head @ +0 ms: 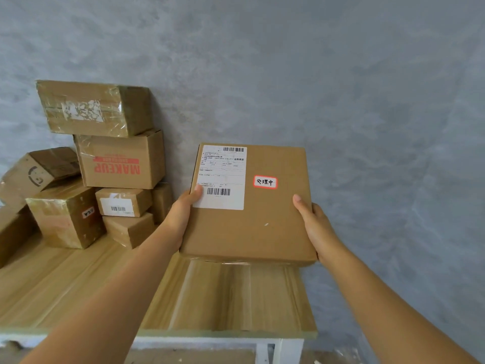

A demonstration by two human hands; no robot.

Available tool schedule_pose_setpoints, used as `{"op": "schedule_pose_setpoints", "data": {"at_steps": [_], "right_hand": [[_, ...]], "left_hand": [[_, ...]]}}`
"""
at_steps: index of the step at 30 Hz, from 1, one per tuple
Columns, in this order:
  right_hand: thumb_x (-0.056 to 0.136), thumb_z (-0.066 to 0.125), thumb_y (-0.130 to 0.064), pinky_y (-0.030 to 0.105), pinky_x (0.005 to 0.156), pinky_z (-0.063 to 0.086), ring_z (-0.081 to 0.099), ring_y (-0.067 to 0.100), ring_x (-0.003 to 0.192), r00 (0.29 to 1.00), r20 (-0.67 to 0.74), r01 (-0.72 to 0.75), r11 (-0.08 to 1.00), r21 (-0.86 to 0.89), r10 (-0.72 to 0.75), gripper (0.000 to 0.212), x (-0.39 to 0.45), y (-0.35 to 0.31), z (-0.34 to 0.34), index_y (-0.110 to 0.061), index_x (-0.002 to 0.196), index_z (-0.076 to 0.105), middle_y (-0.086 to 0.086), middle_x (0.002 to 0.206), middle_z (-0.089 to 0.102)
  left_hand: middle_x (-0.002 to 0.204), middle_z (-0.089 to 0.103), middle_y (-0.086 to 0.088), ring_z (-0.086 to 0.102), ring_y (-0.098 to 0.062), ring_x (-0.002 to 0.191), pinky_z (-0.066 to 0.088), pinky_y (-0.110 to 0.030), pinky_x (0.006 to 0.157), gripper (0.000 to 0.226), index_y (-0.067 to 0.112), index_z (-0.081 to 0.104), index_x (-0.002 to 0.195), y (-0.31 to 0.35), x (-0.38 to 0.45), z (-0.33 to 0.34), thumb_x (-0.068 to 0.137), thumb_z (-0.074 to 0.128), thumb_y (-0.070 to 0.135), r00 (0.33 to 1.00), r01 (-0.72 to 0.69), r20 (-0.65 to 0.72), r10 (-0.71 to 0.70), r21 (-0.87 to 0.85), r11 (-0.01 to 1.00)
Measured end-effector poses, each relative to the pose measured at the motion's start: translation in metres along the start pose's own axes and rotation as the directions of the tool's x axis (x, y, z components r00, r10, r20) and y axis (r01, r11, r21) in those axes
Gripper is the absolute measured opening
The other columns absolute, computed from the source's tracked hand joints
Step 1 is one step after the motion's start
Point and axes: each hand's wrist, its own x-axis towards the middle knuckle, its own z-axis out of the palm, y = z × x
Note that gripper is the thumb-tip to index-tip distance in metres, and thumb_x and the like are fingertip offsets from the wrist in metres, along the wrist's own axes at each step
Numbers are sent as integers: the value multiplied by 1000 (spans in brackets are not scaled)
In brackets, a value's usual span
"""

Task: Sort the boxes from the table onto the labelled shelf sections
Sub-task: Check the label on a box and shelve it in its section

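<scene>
**Flat box held up in both hands over the table's right end**

Both arms reach forward from the near edge of the view, converging on a flat cardboard box point(252, 206) held clear of the wooden table point(78, 285), above its far right corner. The left hand point(181, 216) grips the box's left edge, thumb laid on top so that its tip rests on the lower corner of the white shipping label point(223, 177); the fingers curl underneath, out of sight. The right hand point(315, 224) clasps the right edge the same way, thumb lying along the top face and fingers hidden beneath. The box is tipped with its top face toward the person, and a small red-bordered sticker point(265, 182) with handwritten characters sits to the right of the shipping label.

On the left, at the far side of the table against the grey wall point(315, 74), stands a pile of cardboard boxes. A taped box point(94, 107) sits on top, resting on a box printed MAKEUP point(120, 161), whose lettering reads upside down. Below those lie two small boxes, the upper one point(122, 202) bearing a barcode label. Left of them is a squarish taped box point(65, 216) with a small sticker, and a tilted box point(36, 172) leans above it at the far left. The table's white leg point(291, 350) shows at the near right.
</scene>
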Motion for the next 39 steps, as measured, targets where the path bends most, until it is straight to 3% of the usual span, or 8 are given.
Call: {"op": "schedule_pose_setpoints", "data": {"at_steps": [4,9,13,18,26,30,35,39], "right_hand": [[90,66,-48,20,61,54,71,6,84,994,-106,19,999,-35,-23,49,-29,11,-19,-18,127,54,-6,106,71],[89,67,-47,17,60,52,70,0,80,949,-310,45,998,-43,-56,46,-79,26,-38,-27,129,57,-11,105,71],[85,68,-52,25,70,55,74,7,86,887,-462,-5,1000,-20,-5,49,-144,53,-43,-33,129,60,-8,110,74],[84,70,-53,32,79,57,74,11,94,756,-652,-40,998,45,60,50,-253,86,-39,-34,129,59,-8,113,74],[87,69,-50,34,82,58,74,14,96,560,-822,-76,994,75,105,42,-435,99,-32,-33,125,63,-8,112,75],[90,67,-45,29,72,58,75,15,94,471,-871,-29,989,145,141,35,-527,114,-15,-30,122,65,-6,108,76],[90,68,-43,33,79,57,75,16,95,348,-911,15,970,243,223,33,-655,145,10,-30,120,66,-4,108,76],[87,70,-46,36,82,59,75,16,94,200,-938,24,956,294,283,37,-754,165,33,-29,121,66,-4,108,76]], "left_hand": [[103,77,-2,73,-25,90,56,-40,82,32,24,72,109,-15,3,16,97,54,48,996,7,93,-10,34,999],[111,75,-4,73,-27,97,57,-44,84,37,24,66,121,-32,-1,34,96,55,49,962,5,274,-23,67,998],[115,74,-1,72,-26,102,57,-41,83,39,23,62,128,-55,-20,40,98,54,46,884,19,464,-61,95,995],[116,73,-3,72,-26,102,58,-42,83,37,22,60,129,-89,-72,51,99,52,42,740,90,654,-157,136,987],[116,74,-3,72,-23,101,56,-38,83,33,22,63,127,-131,-205,58,100,52,36,506,219,816,-278,190,957],[114,75,-1,73,-22,99,57,-36,78,32,25,64,125,-143,-284,40,99,53,38,419,276,843,-337,236,932],[105,77,-2,75,-21,87,61,-32,63,30,22,65,123,-163,-400,12,98,55,35,340,360,826,-449,326,874],[107,76,-4,75,-23,89,61,-38,74,35,20,64,126,-184,-485,-7,97,57,36,235,350,813,-533,441,827]]}}
